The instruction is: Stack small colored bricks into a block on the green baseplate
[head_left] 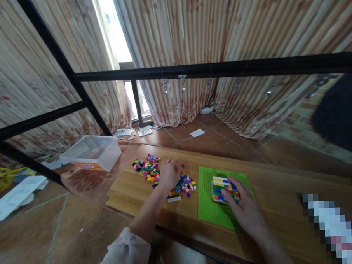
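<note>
A heap of loose, many-coloured toy building bricks (150, 169) is spread over the left part of the wooden table. My left hand (169, 174) is down among them with its fingers curled together; the fingertips are hidden, and I cannot make out what is in them. To its right, a green studded baseplate (205, 206) lies flat. A block built of coloured bricks (220, 186), with white and yellow rows at its far side, is on the baseplate. My right hand (243, 199) grips this block, thumb over its near side and fingers at its right.
A clear plastic bin (107, 152) with an orange label stands left of the table (271, 182). A white strip (174, 199) lies near the bricks. Black metal bars (220, 69) cross behind, before long curtains (183, 38). A pixelated long object (334, 222) is at right.
</note>
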`<action>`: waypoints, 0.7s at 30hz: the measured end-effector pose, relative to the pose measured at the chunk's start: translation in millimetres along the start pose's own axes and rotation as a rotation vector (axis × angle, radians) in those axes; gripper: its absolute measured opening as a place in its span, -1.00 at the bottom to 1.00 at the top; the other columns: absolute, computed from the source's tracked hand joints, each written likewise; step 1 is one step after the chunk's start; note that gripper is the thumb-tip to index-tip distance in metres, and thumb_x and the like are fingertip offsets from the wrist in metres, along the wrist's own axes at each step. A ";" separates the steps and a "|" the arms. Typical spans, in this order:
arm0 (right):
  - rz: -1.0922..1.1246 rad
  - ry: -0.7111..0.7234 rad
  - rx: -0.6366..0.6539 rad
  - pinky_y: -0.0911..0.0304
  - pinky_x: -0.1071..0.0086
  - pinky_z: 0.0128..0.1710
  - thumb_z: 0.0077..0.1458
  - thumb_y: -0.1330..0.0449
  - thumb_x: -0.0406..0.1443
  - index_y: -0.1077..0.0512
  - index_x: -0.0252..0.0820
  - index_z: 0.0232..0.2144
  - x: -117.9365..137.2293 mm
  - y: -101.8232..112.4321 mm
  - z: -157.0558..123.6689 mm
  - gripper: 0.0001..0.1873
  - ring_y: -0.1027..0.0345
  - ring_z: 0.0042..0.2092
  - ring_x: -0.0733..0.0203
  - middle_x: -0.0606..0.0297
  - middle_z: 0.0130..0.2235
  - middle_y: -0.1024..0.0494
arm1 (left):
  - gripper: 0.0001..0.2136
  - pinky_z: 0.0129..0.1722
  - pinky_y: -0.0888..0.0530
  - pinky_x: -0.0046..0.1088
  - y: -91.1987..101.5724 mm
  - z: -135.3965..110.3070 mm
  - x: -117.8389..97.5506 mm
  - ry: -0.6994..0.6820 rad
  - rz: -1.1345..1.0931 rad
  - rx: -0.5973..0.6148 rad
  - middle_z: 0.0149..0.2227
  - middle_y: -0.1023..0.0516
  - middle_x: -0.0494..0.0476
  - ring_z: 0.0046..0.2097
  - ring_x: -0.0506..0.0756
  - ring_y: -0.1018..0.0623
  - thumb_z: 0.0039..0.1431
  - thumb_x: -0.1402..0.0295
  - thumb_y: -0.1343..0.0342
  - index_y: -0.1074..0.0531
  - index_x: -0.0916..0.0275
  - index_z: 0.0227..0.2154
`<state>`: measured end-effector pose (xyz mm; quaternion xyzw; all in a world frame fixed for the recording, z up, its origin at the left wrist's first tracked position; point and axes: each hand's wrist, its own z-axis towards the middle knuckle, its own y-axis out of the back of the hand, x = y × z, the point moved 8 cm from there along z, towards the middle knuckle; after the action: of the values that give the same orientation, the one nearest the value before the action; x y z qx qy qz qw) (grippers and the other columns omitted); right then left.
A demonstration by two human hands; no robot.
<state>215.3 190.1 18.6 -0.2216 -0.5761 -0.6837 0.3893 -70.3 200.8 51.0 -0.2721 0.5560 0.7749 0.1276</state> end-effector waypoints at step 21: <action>0.004 -0.036 -0.031 -0.21 0.02 0.14 0.16 -0.11 0.02 -0.39 -0.06 0.07 11.9 12.6 -11.9 -0.49 -0.31 0.09 0.00 0.10 0.09 -0.43 | -0.77 -0.08 -0.42 -0.27 -24.0 9.7 -21.1 -0.096 0.304 0.088 -0.17 -0.56 0.25 -0.11 0.22 -0.52 0.22 0.38 0.02 -0.53 0.25 -0.21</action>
<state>219.8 175.0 32.4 -0.2410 -0.5719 -0.6877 0.3768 -43.8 220.4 46.2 -0.1415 0.6175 0.7723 0.0472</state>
